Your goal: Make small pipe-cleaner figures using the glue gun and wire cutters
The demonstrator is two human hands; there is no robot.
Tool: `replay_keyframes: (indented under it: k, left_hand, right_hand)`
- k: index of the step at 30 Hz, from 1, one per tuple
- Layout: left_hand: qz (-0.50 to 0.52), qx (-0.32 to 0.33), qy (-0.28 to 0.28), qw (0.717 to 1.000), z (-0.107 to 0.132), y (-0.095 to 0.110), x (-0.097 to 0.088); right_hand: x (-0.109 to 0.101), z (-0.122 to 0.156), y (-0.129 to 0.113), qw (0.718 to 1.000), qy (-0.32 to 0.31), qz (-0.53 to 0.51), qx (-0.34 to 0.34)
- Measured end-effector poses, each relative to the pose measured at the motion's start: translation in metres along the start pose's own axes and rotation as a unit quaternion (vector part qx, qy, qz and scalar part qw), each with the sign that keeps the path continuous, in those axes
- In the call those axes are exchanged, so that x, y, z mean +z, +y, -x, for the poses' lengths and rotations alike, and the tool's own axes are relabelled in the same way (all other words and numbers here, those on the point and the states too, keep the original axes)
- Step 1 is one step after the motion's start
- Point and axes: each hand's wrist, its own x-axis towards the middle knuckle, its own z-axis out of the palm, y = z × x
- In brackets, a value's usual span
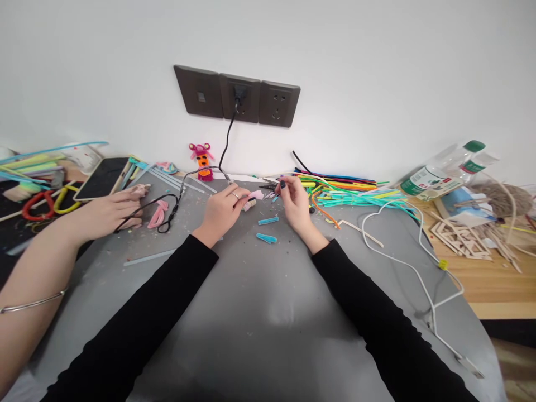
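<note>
My left hand (223, 212), wearing a ring, is closed in a pinch on a small pale pink fuzzy piece (257, 195) that looks like pipe cleaner. Facing it, my right hand (296, 205) has its fingertips pressed together at the other end of this piece; what they grip is too small to make out. Dark metal tips of a tool (268, 185) show just behind, between both hands. Below them, a folded blue pipe cleaner (268, 220) and a second blue pipe cleaner (267, 239) lie on the grey table (251, 312).
At left, another person's hand (121, 209) rests by a pink bundle (158, 214) and a black cable (167, 218). Orange-handled scissors (37, 205) and a phone (104, 177) lie beyond. Pipe cleaners (360, 195), a white cable (402, 259) and a bottle (439, 170) are at right.
</note>
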Motion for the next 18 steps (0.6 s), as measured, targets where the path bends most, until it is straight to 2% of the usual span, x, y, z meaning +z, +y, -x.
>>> replay_keyframes:
  k: [5,10,14,18]
  left_hand:
    - [-0.027,0.039,0.0,0.999,0.001,-0.001,0.002]
    - [-0.071,0.091,0.001,0.993,0.001,-0.001,0.0]
    - [-0.106,0.115,0.005,0.988,0.001,0.001,0.001]
    - [-0.117,0.131,0.0,0.985,0.002,0.002,0.003]
  right_hand:
    - [0.002,0.007,-0.014,0.98,-0.11,0.108,-0.124]
    - [0.004,0.007,-0.015,0.945,-0.122,0.185,-0.239]
    - [0.005,0.007,-0.015,0.919,-0.134,0.249,-0.277]
    - [0.007,0.008,-0.013,0.901,-0.139,0.3,-0.281]
